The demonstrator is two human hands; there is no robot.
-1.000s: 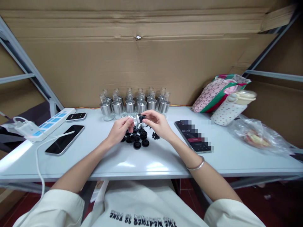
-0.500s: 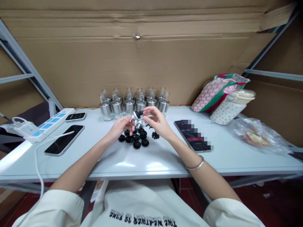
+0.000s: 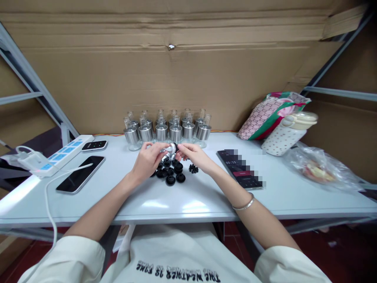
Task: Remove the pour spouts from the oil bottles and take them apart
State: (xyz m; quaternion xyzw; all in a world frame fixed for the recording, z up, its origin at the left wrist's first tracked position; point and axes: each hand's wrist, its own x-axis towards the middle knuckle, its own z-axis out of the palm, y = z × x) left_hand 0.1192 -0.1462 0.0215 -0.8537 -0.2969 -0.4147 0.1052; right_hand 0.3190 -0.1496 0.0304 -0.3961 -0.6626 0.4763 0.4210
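Between my two hands, above the table, is a metal pour spout (image 3: pixel 171 148) with a black stopper at its right end. My left hand (image 3: pixel 149 157) pinches the silver part. The fingers of my right hand (image 3: pixel 193 155) are closed on the black end; fingertips partly hide the joint. Right below lies a pile of black stoppers (image 3: pixel 170 180), with some shiny metal parts behind them, mostly covered by my left hand. A small heap of tiny black caps (image 3: pixel 193 169) lies just under my right hand.
Glass bottles with steel sleeves (image 3: pixel 161 133) stand in two rows at the back. On the left are a power strip (image 3: pixel 66 151), a small device (image 3: pixel 94 146) and a phone (image 3: pixel 81 175). To the right: another phone (image 3: pixel 235 167), a dotted flask (image 3: pixel 284 135), a patterned bag (image 3: pixel 262 116), a plastic bag (image 3: pixel 321 169).
The spout has turned so its black end points right toward my right hand, which has closed on it. My left hand has rolled over, its back now upward.
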